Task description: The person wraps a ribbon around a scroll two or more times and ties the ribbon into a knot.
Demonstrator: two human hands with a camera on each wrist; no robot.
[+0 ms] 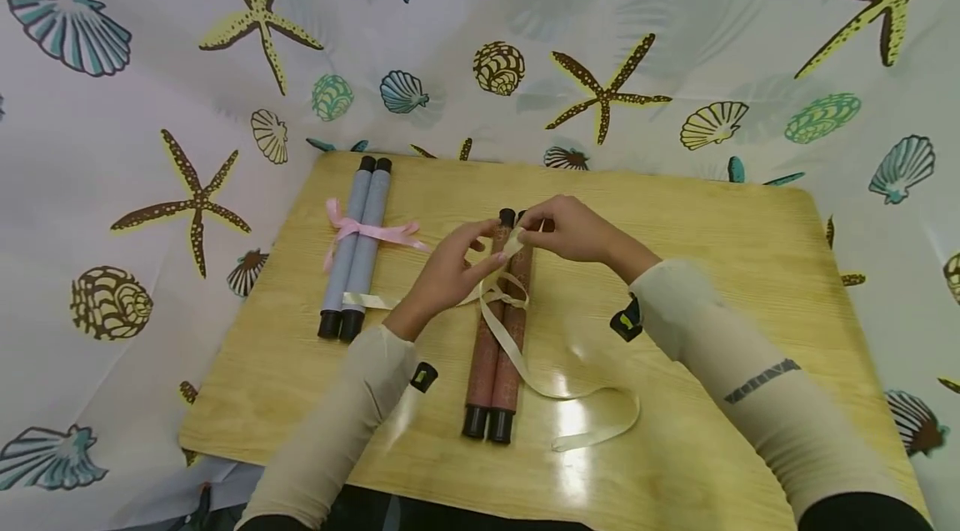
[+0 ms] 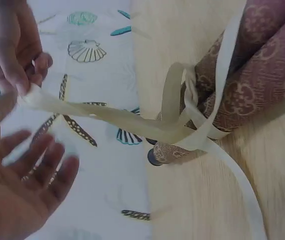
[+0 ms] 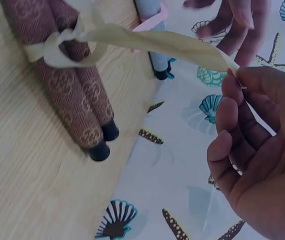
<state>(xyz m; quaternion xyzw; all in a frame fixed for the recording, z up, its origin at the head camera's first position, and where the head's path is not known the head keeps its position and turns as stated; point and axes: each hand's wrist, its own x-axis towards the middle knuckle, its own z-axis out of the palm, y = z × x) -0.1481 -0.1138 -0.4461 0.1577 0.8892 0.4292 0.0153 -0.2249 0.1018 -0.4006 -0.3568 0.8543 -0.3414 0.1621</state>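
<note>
Two reddish-brown patterned scrolls (image 1: 482,373) with black end caps lie side by side on the table. A cream ribbon (image 2: 132,121) is wound around them with a loop on top. In the right wrist view my right hand (image 3: 262,150) pinches one stretch of this ribbon between thumb and forefinger, pulled up from the scrolls. My left hand (image 1: 450,266) is beside that raised stretch, fingers loosely spread and holding nothing in the left wrist view. One loose tail curls on the table at right; another runs left beneath my left hand.
Two grey-blue scrolls (image 1: 363,260) tied with a pink ribbon (image 1: 358,228) lie to the left, the cream tail crossing their lower part. The wooden table (image 1: 712,331) ends at a white cloth (image 1: 450,31) printed with shells and starfish.
</note>
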